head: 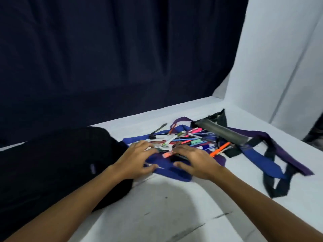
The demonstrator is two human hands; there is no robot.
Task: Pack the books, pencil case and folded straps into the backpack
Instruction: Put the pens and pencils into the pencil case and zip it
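Nearest, white tabletop (157,206). Left hand (135,159) and right hand (195,161) spread over blue fabric (174,169), fingers loosely bent, touching scattered pens (183,138); whether grasping any, cannot tell through blur. Black backpack (61,163) lying just left. Farther right, grey pencil case (222,131) atop tangled purple, blue and black straps (272,165).

We see a scuffed white tabletop (174,215) bearing a black backpack (57,168), with blue cloth (167,167) just right of it, then tangled straps (272,159) farther right.
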